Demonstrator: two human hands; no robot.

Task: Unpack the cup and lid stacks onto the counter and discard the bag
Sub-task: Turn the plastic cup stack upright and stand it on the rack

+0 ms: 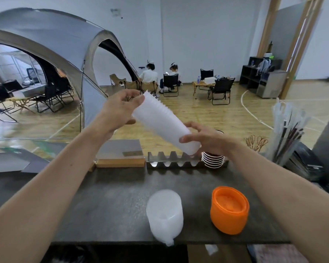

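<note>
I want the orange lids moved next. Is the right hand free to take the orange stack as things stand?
Probably not yet: the right hand is gripping the lower end of the white cup stack, shared with the left hand. Nothing blocks the orange stack itself.

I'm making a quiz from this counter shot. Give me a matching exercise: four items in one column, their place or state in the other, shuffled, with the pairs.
1. white cup stack
2. orange lid stack
3. bagged clear lid stack
4. saucer stack

A. upright on counter, near right
B. in the metal rack
C. held tilted in both hands
D. upright on counter, tied end at near edge

Pairs: 1-C, 2-A, 3-D, 4-B
</note>
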